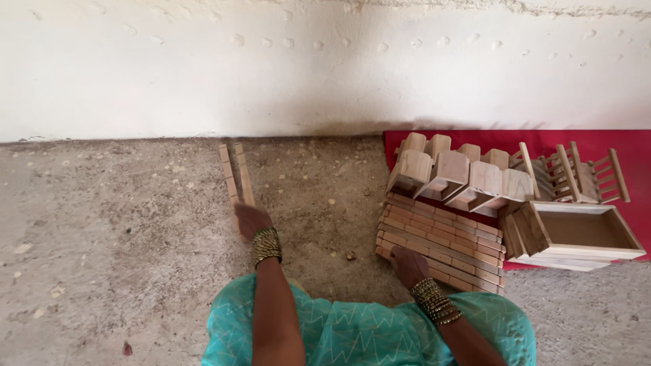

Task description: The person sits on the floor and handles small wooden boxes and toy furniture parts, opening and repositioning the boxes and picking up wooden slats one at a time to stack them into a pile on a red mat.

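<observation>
My left hand (249, 219) rests on the near end of two long notched wooden strips (235, 173) that lie side by side on the rough concrete floor, pointing toward the wall. My right hand (408, 265) lies on the near left corner of a flat stack of similar notched wooden strips (444, 238). Both wrists wear several bangles. Whether the fingers grip a strip is hidden under the hands.
On a red cloth (634, 156) at the right stand several small wooden chair-like pieces (451, 175), slatted wooden frames (583, 176) and an open wooden box (586, 230). A white wall (305, 68) runs along the back. Bare concrete floor (108, 237) spreads to the left.
</observation>
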